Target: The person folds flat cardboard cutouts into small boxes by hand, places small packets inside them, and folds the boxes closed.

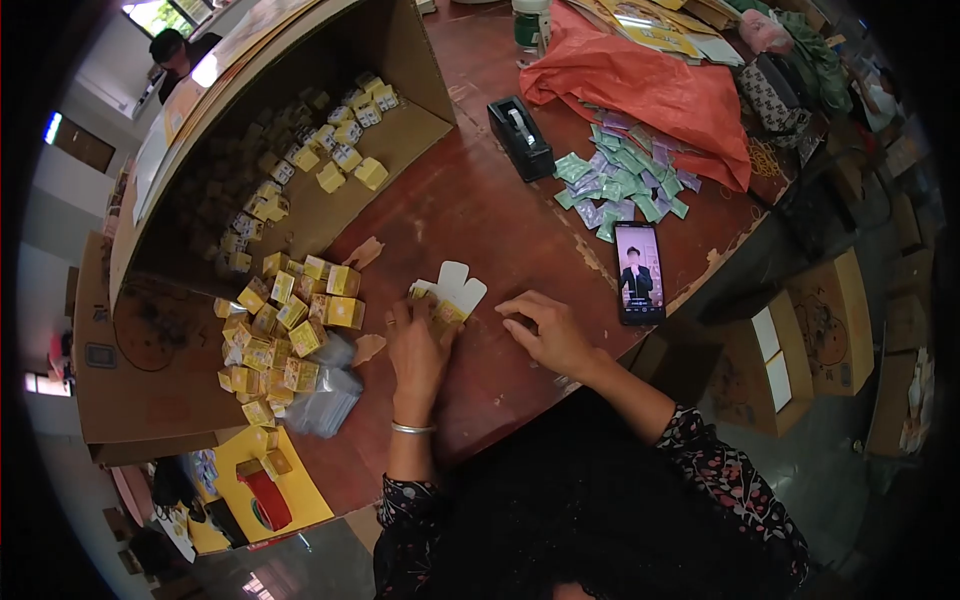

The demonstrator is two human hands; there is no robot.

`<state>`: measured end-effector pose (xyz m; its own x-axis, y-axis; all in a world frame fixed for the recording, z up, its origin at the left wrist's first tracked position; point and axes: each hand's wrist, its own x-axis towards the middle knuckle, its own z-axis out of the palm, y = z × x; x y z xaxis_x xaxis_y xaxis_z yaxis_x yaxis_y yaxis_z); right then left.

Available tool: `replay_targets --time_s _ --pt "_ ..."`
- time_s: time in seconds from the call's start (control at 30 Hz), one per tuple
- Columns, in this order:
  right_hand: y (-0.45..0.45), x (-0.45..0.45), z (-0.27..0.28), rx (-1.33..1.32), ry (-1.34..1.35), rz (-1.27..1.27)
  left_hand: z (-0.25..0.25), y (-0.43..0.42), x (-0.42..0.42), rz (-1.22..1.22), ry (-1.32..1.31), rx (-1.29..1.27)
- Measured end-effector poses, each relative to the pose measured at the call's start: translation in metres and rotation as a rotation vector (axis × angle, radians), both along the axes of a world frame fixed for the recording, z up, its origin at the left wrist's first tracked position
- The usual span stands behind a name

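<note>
My left hand (418, 345) is closed round a small yellow box (447, 308), whose white end flaps (462, 287) stand open toward the back. To the right of it, my right hand (548, 330) hovers near the red tabletop (510, 385), fingers curled but apart, touching nothing that I can see. A heap of small yellow boxes (285, 330) lies left of my left hand. Clear plastic bags (328, 398) rest beside that heap. Green and purple sachets (625, 178) are spread behind my right hand.
A large cardboard carton (420, 150) holds more small boxes at the left. Behind the sachets lies a red plastic sheet (650, 90). A black tape dispenser (521, 138) and a lit phone (640, 272) are on the table. A person (180, 58) is at the far left.
</note>
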<state>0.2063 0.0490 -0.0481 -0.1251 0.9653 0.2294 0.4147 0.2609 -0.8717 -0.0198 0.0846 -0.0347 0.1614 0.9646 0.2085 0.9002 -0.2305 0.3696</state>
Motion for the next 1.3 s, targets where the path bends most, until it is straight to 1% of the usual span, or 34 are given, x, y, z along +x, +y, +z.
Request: replay_targets --time_s 0.1,0.2,0.3,0.4,0.5,0.63,0.7,0.8,0.9,0.93,1.0,1.1,1.3 --pt "-0.001 -0.005 -0.004 -0.012 0.019 0.016 0.003 0.003 0.001 0.063 -0.064 -0.069" --pt "0.002 -0.011 -0.004 0.018 0.050 0.036 -0.002 0.006 -0.005 -0.023 -0.028 -0.090" --pt "0.002 -0.012 -0.001 0.022 0.075 0.026 -0.006 0.010 -0.010 -0.065 -0.026 -0.225" --pt "0.001 -0.012 0.005 0.004 0.089 0.011 -0.003 0.008 -0.003 0.047 -0.101 -0.200" --pt "0.000 -0.012 0.004 -0.011 0.104 0.012 0.010 0.005 0.000 0.059 -0.006 -0.055" --pt "-0.002 -0.012 0.002 -0.002 0.097 0.019 0.006 0.008 -0.004 0.039 -0.032 -0.092" --pt "-0.003 -0.012 0.005 -0.042 0.133 0.008 0.004 0.005 -0.004 0.036 -0.049 -0.123" --pt "-0.004 -0.013 0.005 -0.065 0.170 0.004 0.007 -0.002 -0.003 0.030 -0.081 -0.057" --pt "-0.004 -0.014 0.009 -0.026 0.213 0.009 0.017 -0.017 0.005 0.035 -0.362 -0.036" --pt "-0.004 -0.016 0.011 -0.006 0.231 0.010 0.013 -0.022 0.003 0.011 -0.405 -0.049" --pt "-0.005 -0.017 0.015 -0.053 0.274 0.018 0.009 -0.031 0.000 -0.039 -0.491 -0.074" --pt "-0.010 -0.019 0.020 -0.100 0.306 0.033 0.021 -0.047 0.012 -0.051 -0.517 -0.036" --pt "-0.016 -0.011 0.027 -0.123 0.268 0.051 0.031 -0.063 0.023 -0.082 -0.380 0.089"
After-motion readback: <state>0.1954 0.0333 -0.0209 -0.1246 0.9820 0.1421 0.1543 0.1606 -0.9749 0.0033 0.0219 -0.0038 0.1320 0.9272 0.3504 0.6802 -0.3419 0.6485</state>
